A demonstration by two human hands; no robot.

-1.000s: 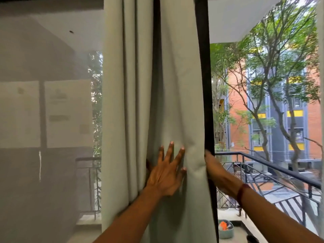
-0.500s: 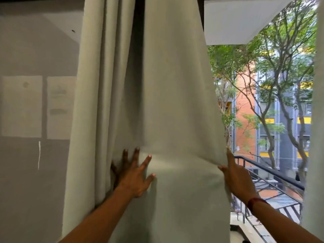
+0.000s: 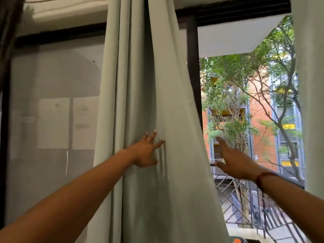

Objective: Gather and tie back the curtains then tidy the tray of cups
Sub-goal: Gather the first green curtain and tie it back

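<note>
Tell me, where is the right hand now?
Head view, right of centre: the right hand is open beside the curtain's right edge, in front of the balcony railing.

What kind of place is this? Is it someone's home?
Probably an upstairs room in a home or flat. A long pale green fabric curtain hangs here, a black metal balcony railing is just outside, and an orange brick building stands across the way.

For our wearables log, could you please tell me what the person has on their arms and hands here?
Both forearms are bare, with no sleeves in view. The left hand and its wrist carry no glove, watch or visible ring. The right hand is ungloved too, and its wrist wears a thin dark red cord bracelet.
</note>
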